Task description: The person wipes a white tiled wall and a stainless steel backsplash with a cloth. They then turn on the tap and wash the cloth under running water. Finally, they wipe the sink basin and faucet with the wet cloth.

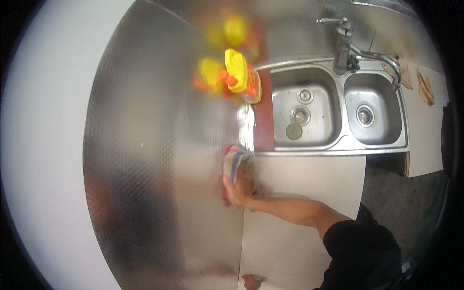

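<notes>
My right hand, at the end of my bare arm reaching from the lower right, is closed on a striped cloth, pressing it against the dimpled silver foil surface at its junction with the pale countertop. Above the cloth stands a yellow pump bottle with an orange top and label, beside the sink's left end. Its blurred reflection shows in the foil. My left hand is not in view.
A steel double-bowl sink with a chrome faucet is at upper right, a dark red board at its left. A pale worn panel lies right of it. A small brown patch shows at the bottom edge.
</notes>
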A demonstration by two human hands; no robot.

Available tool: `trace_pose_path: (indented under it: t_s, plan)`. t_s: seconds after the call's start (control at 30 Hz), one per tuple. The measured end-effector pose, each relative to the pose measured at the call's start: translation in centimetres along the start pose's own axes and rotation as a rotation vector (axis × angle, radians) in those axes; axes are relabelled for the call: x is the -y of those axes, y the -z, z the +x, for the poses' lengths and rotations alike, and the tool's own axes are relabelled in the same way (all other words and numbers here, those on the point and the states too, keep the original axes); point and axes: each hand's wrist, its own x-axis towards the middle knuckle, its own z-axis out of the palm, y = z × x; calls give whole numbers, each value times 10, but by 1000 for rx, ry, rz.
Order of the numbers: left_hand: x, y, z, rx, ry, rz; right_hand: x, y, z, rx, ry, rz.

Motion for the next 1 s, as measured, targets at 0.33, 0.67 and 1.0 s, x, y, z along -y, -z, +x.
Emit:
trace_pose_path:
  t_s: [0.33, 0.67, 1.0]
  plan:
    - [-11, -1, 13, 307, 412, -382, 39, 22, 23, 103, -706, 464]
    - [-27, 10, 57, 388, 405, -120, 161, -17, 166, 234, 871, 121]
    - [-41, 17, 55, 408, 295, -12, -57, 30, 110, 86, 122, -47]
